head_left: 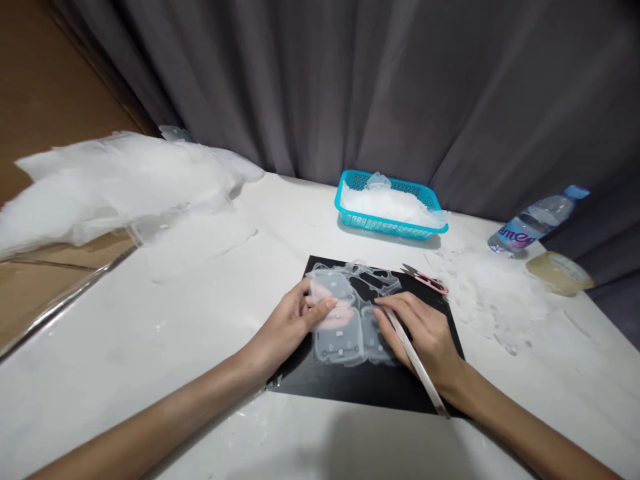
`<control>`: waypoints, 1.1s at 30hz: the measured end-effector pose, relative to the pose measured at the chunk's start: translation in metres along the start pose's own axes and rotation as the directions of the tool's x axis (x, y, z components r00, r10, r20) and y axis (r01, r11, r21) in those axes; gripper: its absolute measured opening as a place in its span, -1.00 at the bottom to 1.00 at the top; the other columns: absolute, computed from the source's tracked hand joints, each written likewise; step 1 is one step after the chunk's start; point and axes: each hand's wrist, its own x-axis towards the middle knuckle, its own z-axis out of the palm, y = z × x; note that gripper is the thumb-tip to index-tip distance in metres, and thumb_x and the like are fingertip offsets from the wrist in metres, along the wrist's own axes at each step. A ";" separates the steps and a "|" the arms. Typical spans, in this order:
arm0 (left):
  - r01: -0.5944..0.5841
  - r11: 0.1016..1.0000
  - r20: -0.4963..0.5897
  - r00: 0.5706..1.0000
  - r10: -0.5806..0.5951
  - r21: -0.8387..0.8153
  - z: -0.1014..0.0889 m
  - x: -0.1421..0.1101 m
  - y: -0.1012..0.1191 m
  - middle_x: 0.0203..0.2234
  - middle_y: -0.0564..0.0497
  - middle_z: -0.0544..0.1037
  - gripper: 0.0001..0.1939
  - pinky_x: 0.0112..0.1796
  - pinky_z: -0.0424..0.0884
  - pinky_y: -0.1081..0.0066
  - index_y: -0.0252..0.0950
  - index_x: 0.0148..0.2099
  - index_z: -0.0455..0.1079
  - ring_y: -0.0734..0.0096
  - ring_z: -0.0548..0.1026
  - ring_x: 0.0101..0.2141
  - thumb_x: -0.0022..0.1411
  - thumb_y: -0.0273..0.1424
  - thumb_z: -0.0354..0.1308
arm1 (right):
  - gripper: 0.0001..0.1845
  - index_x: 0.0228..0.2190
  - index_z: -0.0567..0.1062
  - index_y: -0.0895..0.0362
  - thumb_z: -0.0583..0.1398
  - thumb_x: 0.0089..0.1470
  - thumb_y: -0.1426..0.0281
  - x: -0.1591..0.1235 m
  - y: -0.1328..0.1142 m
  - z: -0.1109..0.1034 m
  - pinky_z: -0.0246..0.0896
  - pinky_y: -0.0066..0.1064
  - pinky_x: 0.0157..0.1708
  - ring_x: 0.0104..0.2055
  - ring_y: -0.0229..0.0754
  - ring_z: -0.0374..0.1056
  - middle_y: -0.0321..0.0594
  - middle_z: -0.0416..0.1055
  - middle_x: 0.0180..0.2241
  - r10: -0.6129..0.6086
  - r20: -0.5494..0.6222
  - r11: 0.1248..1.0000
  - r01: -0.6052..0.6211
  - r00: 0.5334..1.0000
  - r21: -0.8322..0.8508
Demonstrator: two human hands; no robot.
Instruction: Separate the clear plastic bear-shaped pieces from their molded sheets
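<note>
A translucent molded sheet (339, 337) of rounded-square pieces lies over a black mat (350, 390). My left hand (297, 312) pinches the sheet at its left side, thumb on top and the other fingers partly showing through it. In my right hand (417, 327) is a slim pale tool (417, 363), its long shaft slanting down toward me; its working tip is hidden at the fingers, by the sheet's right piece. Thin, cut-out-looking translucent webbing (377, 277) spreads along the sheet's far edge. Pink-handled thread snips (425, 279) rest at the mat's far right corner.
Behind the mat stands a turquoise basket (393, 230) holding translucent white pieces. Thin clear scraps (495, 293) cover the right side, near a water bottle (533, 223) and a yellowish tub (560, 272). White sheets (125, 180) are heaped at left above cardboard (55, 283). A grey curtain (320, 87) hangs behind.
</note>
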 end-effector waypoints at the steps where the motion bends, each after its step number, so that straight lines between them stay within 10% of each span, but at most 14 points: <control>1: -0.025 0.998 -0.066 0.998 0.022 -0.050 0.003 -0.001 0.000 -0.16 -0.13 0.69 -0.56 -0.06 0.58 0.29 -0.32 0.01 0.36 0.18 0.69 -0.17 0.25 -0.19 0.41 | -0.83 -0.10 0.47 0.20 0.27 0.27 0.53 0.001 -0.002 -0.003 0.48 -0.32 -0.22 -0.28 -0.13 0.55 -0.08 0.57 -0.28 0.004 0.013 1.000 -0.004 1.000 -0.017; 7: -0.037 0.980 -0.199 0.980 -0.002 -0.194 0.015 -0.005 -0.001 0.00 -0.17 0.65 -0.50 0.01 0.58 0.20 -0.29 0.07 0.35 0.07 0.63 0.01 0.20 -0.23 0.45 | -0.70 -0.06 0.46 0.25 0.29 0.30 0.29 -0.001 -0.013 -0.006 0.49 -0.23 -0.27 -0.28 -0.03 0.55 -0.03 0.56 -0.29 -0.092 0.134 0.986 0.109 0.987 -0.127; 13: -0.063 0.997 0.001 0.998 0.063 0.039 -0.003 0.003 0.001 0.12 -0.16 0.54 -0.39 0.03 0.54 0.19 -0.19 0.12 0.15 0.13 0.59 0.05 0.19 -0.29 0.45 | -0.76 0.00 0.45 0.21 0.21 0.35 0.36 -0.007 -0.003 0.007 0.48 -0.23 -0.18 -0.20 -0.05 0.53 -0.05 0.54 -0.23 -0.138 0.234 0.989 0.144 0.962 -0.011; 17: -0.125 0.961 0.168 0.982 0.085 0.247 -0.018 0.009 0.008 0.09 -0.18 0.53 -0.24 0.01 0.53 0.22 -0.18 0.31 0.03 0.13 0.56 0.06 0.24 -0.32 0.40 | -0.79 0.00 0.47 0.14 0.12 0.39 0.50 -0.004 0.007 0.002 0.44 -0.31 -0.13 -0.17 -0.13 0.50 -0.12 0.52 -0.20 -0.043 0.263 0.984 -0.005 0.964 0.179; 24: -0.134 0.911 0.146 0.986 0.083 0.390 -0.034 0.015 0.016 0.01 -0.21 0.52 -0.28 -0.40 0.61 0.32 -0.20 0.27 0.05 0.15 0.59 -0.17 0.22 -0.27 0.37 | -0.89 -0.12 0.51 0.05 0.18 0.40 0.33 0.012 0.022 -0.025 0.37 -0.39 -0.16 -0.21 -0.22 0.46 -0.25 0.51 -0.22 0.151 0.486 0.855 -0.361 0.861 0.373; 33: 0.086 0.910 0.059 0.991 -0.119 0.405 -0.020 -0.001 0.013 -0.52 -0.03 0.61 -0.53 -0.62 0.46 0.45 -0.28 -0.22 0.32 0.32 0.55 -0.58 0.27 0.05 0.28 | -0.81 -0.19 0.42 0.11 0.03 0.45 0.38 0.016 0.025 -0.025 0.31 -0.12 -0.01 0.02 0.02 0.34 -0.02 0.44 -0.05 0.071 0.342 0.997 -0.053 0.937 -0.061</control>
